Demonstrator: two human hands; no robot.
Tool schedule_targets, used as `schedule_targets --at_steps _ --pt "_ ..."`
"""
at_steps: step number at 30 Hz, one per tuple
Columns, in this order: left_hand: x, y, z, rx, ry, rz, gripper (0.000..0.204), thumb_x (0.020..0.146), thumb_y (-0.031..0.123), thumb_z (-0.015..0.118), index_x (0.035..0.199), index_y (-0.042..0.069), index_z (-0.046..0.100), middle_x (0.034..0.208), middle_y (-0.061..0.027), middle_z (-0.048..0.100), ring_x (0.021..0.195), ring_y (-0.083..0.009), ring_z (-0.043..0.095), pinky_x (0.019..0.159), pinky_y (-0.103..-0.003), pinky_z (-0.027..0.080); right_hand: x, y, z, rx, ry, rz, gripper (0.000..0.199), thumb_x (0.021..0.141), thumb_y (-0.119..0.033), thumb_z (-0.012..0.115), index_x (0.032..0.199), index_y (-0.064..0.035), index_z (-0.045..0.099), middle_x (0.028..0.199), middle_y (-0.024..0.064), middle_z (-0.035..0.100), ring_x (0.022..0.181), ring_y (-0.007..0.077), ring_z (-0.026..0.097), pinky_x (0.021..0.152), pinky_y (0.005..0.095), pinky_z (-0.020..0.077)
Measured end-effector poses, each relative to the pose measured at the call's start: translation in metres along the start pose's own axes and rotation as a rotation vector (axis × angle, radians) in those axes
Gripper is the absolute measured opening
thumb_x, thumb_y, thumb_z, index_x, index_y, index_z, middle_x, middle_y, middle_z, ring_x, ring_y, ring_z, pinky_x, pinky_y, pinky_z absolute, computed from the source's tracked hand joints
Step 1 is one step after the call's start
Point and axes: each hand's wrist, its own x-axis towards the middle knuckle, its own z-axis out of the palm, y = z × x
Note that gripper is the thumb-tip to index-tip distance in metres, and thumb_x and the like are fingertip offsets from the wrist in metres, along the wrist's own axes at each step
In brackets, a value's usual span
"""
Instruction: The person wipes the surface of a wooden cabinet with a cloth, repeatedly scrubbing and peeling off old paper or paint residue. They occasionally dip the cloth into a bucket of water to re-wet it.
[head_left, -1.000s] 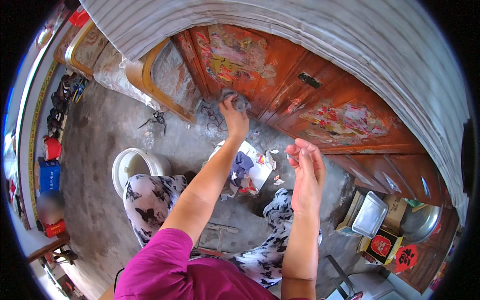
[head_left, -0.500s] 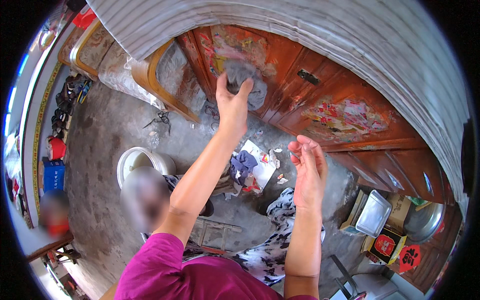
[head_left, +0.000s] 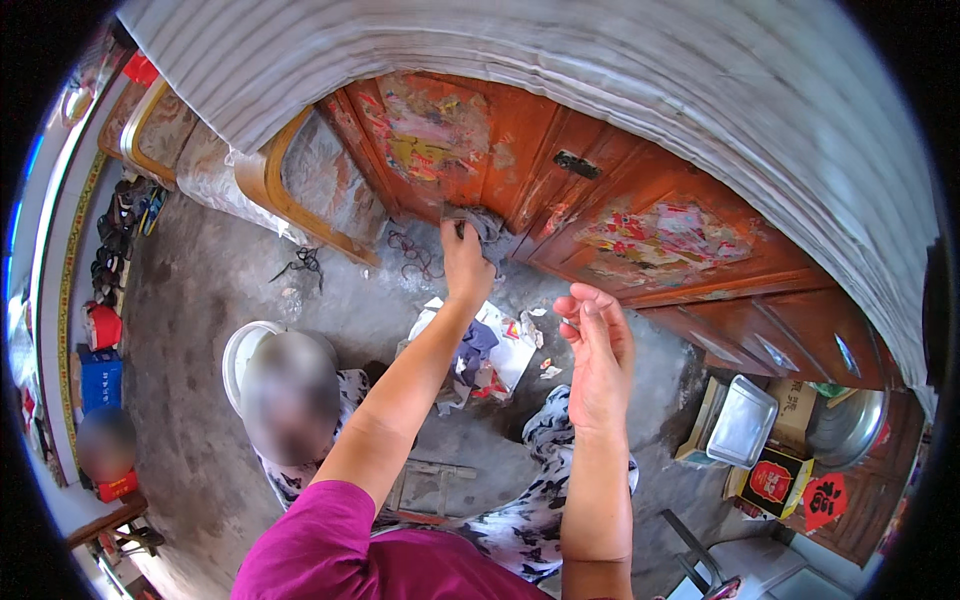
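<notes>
A crumpled grey cloth point(head_left: 487, 222) is gripped in my left hand point(head_left: 467, 268) and lies against the lower edge of a red-brown wooden door panel point(head_left: 515, 135). The fingers partly hide the cloth. Torn scraps of coloured paper point(head_left: 425, 125) cling to that panel, above the hand. A second patch of paper remnants point(head_left: 665, 240) marks the panel to the right. My right hand point(head_left: 603, 365) is raised in the air with its fingers loosely bent and apart, holding nothing, below the right-hand panel.
On the floor between my arms lie white paper point(head_left: 513, 365) and a dark blue cloth point(head_left: 474, 352). A white bucket point(head_left: 237, 362) stands left, beside a person point(head_left: 292, 400). Left of the door is a wooden-framed chair point(head_left: 262, 180); boxes and a metal tray point(head_left: 743, 422) sit right.
My left hand has moved down the panel to its bottom edge with the grey cloth. The right hand keeps its pose. The view has shifted slightly.
</notes>
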Motion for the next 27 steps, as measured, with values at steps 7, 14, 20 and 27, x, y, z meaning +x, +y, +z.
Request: schedule_targets --at_steps 7,14,20,27 --pt "0.044 0.071 -0.057 -0.234 0.082 0.119 0.049 0.071 -0.002 0.075 0.117 0.006 0.061 0.129 -0.0215 0.047 0.122 -0.0448 0.047 0.104 -0.044 0.042 0.004 0.000 0.002 0.041 0.043 -0.005 0.024 0.102 -0.025 0.064 0.118 -0.0075 0.068 0.106 0.0035 0.070 0.102 0.0118 0.063 0.086 0.0274 0.0441" --pt "0.089 0.118 -0.087 -0.270 0.234 0.481 0.052 0.069 0.002 0.079 0.119 0.008 0.064 0.140 -0.0186 0.045 0.131 -0.0388 0.045 0.107 -0.045 0.042 0.002 -0.002 -0.003 0.065 0.047 -0.017 0.025 0.101 -0.030 0.065 0.115 -0.0091 0.068 0.108 0.0024 0.071 0.102 0.0105 0.064 0.085 0.0264 0.0432" --pt "0.033 0.050 -0.047 -0.059 -0.047 0.258 0.055 0.072 -0.016 0.057 0.122 0.007 0.059 0.122 -0.0177 0.057 0.120 -0.0432 0.053 0.102 -0.047 0.045 0.000 -0.005 -0.009 0.065 0.041 -0.008 0.026 0.101 -0.031 0.065 0.116 -0.0098 0.068 0.107 0.0017 0.071 0.103 0.0098 0.063 0.087 0.0266 0.0422" --pt "0.028 0.050 -0.069 -0.231 0.130 0.199 0.045 0.078 -0.007 0.066 0.121 0.003 0.056 0.119 -0.0181 0.056 0.113 -0.0377 0.054 0.101 -0.042 0.043 0.004 -0.007 -0.010 0.117 0.041 -0.007 0.025 0.101 -0.030 0.065 0.116 -0.0102 0.068 0.106 0.0015 0.071 0.101 0.0095 0.062 0.087 0.0267 0.0417"
